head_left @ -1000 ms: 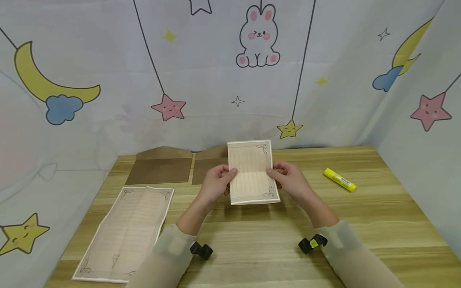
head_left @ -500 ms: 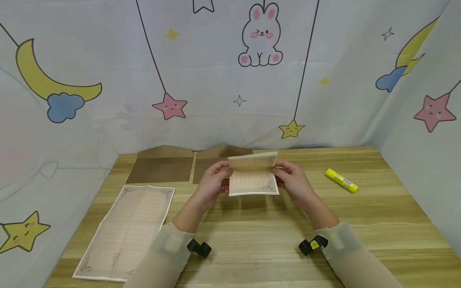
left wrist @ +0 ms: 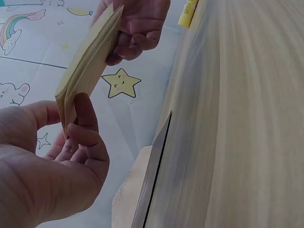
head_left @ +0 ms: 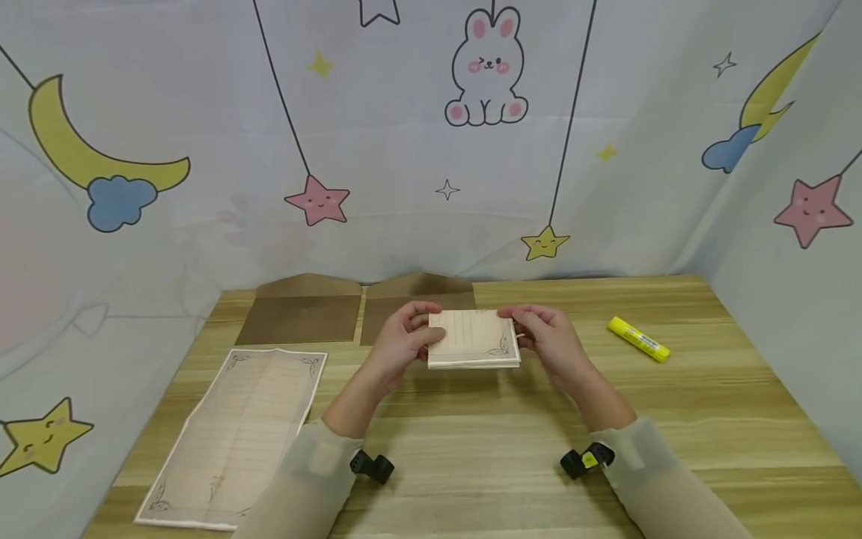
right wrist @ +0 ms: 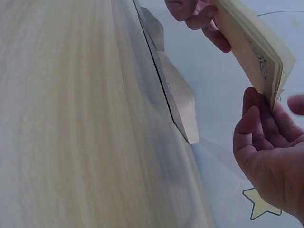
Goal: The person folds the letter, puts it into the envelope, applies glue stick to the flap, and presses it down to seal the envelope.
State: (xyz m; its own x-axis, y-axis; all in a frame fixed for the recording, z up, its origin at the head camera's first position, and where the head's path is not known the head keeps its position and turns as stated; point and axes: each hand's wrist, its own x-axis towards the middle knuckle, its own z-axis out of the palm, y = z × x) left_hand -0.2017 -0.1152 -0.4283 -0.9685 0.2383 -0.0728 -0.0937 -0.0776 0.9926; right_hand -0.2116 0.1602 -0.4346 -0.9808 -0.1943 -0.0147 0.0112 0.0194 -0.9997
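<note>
A lined letter sheet [head_left: 474,340] with an ornate border, folded into a small layered packet, is held up above the table between both hands. My left hand [head_left: 400,338] pinches its left edge, thumb on the near face and fingers behind. At the other edge, my right hand [head_left: 554,337] holds the paper with its fingers behind and the index finger along the top fold. Seen from the left wrist, the packet [left wrist: 90,59] shows stacked layers. The right wrist view has the right thumb [right wrist: 297,103] apart from the paper and the fingers under its lower corner.
Two brown envelopes [head_left: 299,320] with raised flaps lie at the table's back; the left hand partly covers the right one. An unfolded letter sheet [head_left: 242,438] lies front left, partly under the left sleeve. A yellow glue stick [head_left: 638,338] rests right on the wooden table [head_left: 471,479].
The upper half of the letter sheet has come down over the lower half, making a shorter packet. The fingers have shifted up to its top fold.
</note>
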